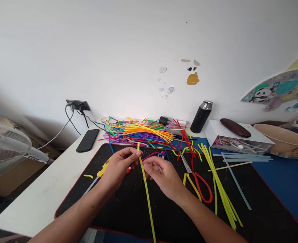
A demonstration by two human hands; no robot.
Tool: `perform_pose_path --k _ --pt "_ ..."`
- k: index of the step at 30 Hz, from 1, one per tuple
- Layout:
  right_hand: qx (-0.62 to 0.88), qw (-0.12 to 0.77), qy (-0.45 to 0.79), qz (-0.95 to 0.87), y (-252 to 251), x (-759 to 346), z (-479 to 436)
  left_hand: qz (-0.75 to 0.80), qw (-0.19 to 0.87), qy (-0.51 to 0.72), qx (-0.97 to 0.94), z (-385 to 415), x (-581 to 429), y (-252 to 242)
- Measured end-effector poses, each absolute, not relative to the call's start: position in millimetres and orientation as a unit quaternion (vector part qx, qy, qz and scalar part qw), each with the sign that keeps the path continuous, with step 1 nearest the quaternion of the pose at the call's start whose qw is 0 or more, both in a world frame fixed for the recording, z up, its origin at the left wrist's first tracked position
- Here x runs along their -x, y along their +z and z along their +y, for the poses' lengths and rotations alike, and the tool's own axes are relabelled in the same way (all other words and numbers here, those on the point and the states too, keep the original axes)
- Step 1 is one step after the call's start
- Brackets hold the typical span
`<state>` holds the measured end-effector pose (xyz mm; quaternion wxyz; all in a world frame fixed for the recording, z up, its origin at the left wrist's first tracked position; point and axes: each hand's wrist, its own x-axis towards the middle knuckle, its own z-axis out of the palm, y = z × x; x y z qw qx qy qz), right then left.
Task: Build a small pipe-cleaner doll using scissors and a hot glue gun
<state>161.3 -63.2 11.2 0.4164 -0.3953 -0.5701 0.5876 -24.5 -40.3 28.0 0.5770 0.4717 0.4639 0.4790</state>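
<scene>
A long yellow-green pipe cleaner [148, 195] runs from above my fingertips down past the mat's front edge. My left hand [121, 163] pinches it near its upper end between thumb and forefinger. Just to its right, my right hand [163, 173] has its fingers curled together beside the strip; whether they grip it is hard to make out. Partly behind my left hand lies a yellow tool [103, 168]. A small red item [128, 170] shows between my hands. Scissors with red and yellow handles [196, 182] lie right of my right hand.
A pile of coloured pipe cleaners [146, 133] lies along the wall. Yellow-green strips [221, 189] and translucent sticks [237, 182] are on the right. A phone [87, 140], black bottle [201, 117], white box [240, 136] and fan [9, 145] surround the black mat [88, 206].
</scene>
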Motion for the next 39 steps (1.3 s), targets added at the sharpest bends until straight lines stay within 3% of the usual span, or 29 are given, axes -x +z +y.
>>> perform_pose_path --k 11,23,39 --pt "0.408 0.454 0.535 -0.585 11.0 -158.0 -56.9 0.461 0.567 0.507 -0.458 -48.7 2.9 36.4" --pt "0.315 0.409 0.678 -0.523 10.8 -163.0 -67.3 0.373 0.71 0.447 -0.397 -57.3 15.3 35.1" --pt "0.343 0.45 0.626 -0.536 2.1 -169.9 -68.5 0.456 0.591 0.499 -0.44 -65.4 -4.9 25.5"
